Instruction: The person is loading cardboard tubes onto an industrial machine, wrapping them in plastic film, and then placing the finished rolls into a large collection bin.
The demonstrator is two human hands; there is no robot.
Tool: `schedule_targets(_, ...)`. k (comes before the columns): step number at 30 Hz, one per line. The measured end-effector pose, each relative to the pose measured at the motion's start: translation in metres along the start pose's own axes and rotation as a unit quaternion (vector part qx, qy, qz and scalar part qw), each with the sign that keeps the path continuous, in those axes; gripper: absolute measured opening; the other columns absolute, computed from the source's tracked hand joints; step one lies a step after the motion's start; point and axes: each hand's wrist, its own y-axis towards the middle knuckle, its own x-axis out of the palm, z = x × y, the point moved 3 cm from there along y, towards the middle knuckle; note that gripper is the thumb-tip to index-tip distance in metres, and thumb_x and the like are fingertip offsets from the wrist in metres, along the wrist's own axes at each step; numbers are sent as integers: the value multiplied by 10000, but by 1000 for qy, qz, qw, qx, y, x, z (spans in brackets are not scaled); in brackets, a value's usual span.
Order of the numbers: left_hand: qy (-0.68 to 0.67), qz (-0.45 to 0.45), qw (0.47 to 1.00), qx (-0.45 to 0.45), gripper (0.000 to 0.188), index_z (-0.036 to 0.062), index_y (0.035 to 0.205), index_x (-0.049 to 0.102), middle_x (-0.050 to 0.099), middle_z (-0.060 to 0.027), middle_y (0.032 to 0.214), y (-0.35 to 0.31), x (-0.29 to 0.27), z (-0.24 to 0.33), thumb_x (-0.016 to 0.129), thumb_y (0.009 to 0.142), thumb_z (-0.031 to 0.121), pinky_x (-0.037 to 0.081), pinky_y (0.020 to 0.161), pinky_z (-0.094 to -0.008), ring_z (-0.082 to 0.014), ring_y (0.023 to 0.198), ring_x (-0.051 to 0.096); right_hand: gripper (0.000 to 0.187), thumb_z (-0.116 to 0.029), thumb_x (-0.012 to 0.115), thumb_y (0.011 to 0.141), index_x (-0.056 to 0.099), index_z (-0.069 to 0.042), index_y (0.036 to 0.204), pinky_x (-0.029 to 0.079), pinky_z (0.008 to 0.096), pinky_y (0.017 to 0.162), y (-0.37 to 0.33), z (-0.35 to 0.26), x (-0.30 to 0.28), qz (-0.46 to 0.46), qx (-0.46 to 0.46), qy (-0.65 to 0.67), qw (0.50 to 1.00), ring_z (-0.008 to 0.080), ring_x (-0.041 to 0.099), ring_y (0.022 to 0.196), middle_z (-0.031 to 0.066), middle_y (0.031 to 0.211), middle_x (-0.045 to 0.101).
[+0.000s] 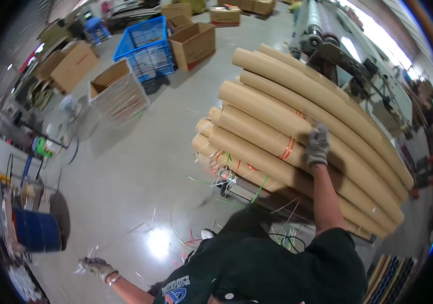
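Shirt: one, dark green, short-sleeved (272, 266), with a red, white and blue emblem on the chest, across the lower edge.
Rolls: at least seven long brown ones (257, 96); overlap and hidden lower layers prevent an exact count.
Cardboard boxes: at least five, among them a tall open one (194, 46), with one wrapped in clear film (118, 91) besides.
Blue crate: one for certain (150, 61), perhaps two stacked, just beside the tall box.
Blue drum: one (36, 230), at far left on the grey floor (171, 121).
Machine: one, with long metal rollers (314, 23), beyond the rolls.
Roll finish: smooth tan outer wrap, rounded ends with shiny film on several; red bands (288, 148) cross some, and green strands (260, 189) trail from the near side. Their bend fits the lens.
Roll position: piled side by side at the person's front right, between the shirt and the machine.
Right hand: grey-gloved (318, 146), over the middle of the pile; fingers blurred, seemingly bent, and whether they grip or merely rest there I cannot tell.
Left hand: gloved too (97, 267), out low above the floor, well apart from the rolls; fingers partly curled, clear wisps (79, 270) at their tips, grip unclear.
Wristband: one, pale (114, 279), on the left wrist.
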Motion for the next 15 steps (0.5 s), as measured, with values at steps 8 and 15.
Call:
schedule_targets(8, -12, -154, 980, -123, 382, 172, 632, 403, 286, 65, 451, 48, 206, -41, 557, 844, 450, 181, 324, -212, -55, 343, 232, 150, -154, 506, 867, 520, -46, 971, 448, 392, 784, 57, -45, 153, 182, -142, -265, 936, 309, 567, 867, 156, 965, 583)
schedule_targets(15, 26, -262, 958, -109, 430, 187, 609, 343, 242, 89, 466, 70, 392, -39, 557, 843, 477, 149, 312, -214, -44, 342, 202, 84, -116, 612, 842, 584, -48, 883, 440, 237, 613, 129, -60, 295, 214, 45, 189, 957, 89, 513, 704, 1, 809, 582)
